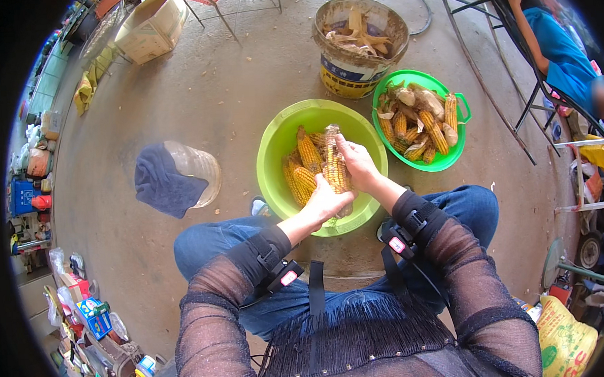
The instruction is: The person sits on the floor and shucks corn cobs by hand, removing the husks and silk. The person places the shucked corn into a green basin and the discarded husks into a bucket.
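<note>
Between my two hands is a yellow corn cob (335, 172), its husk off and its pale, stripped-looking tip pointing away from me. My left hand (327, 200) grips the cob's lower end, while my right hand (357, 161) holds its right side near the tip. Both are over a lime-green plastic basin (274, 121), in which several husked cobs (308, 153) lie. Right of it stands a bright green basket (422, 167) with a side handle, filled with corn cobs (433, 129), some carrying bits of dry husk.
Behind the basins stands a dirty bucket (347, 78) of dry husks (358, 34). A clear plastic container (200, 167) draped with a dark blue cloth (165, 179) is at left. Farther off are a cardboard box (153, 28), metal frames (470, 55) and a person in blue (558, 41).
</note>
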A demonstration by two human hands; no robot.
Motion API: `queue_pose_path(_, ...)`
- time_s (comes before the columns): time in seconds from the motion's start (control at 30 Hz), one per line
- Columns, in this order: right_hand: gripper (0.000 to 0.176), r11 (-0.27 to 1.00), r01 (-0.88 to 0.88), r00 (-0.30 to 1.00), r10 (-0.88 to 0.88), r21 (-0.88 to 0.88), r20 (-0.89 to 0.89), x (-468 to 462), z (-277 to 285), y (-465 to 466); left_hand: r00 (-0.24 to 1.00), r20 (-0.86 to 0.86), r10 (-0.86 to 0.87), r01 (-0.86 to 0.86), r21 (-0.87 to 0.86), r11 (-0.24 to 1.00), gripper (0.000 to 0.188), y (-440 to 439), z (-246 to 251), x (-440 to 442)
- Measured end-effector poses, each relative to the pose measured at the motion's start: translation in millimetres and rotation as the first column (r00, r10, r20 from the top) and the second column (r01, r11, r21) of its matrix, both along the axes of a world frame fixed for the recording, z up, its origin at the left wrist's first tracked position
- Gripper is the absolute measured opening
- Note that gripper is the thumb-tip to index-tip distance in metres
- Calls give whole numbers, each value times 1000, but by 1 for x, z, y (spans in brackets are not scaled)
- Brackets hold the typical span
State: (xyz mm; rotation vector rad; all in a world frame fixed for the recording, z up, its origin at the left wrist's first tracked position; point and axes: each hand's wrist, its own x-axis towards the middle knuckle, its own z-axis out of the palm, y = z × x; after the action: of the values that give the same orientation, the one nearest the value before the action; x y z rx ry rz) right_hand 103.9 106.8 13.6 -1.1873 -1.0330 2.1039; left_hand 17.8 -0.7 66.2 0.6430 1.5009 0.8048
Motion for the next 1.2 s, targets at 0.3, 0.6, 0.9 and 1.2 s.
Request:
queue_pose_path(0.3, 28, 988, 30, 966, -68, -154, -251, 4, 19, -1, 1000, 23, -14, 14, 32, 999, 81, 4, 5, -2)
queue_pose_path(0.6, 40, 972, -231, 965, 236, 51, -118, 4, 32, -7, 997, -19, -74, 75, 32, 997, 81, 3, -5, -7)
queue_pose_path(0.9, 35, 860, -391, 915, 326, 328, 238, 7, 35, -6, 984, -43, -173, 173, -2, 985, 80, -1, -9, -10)
queue_pose_path(1.2, 39, 817, -394, 918, 336, 420, 209, 8, 20, -8, 983, -53, -173, 173, -13, 985, 79, -4, -13, -9)
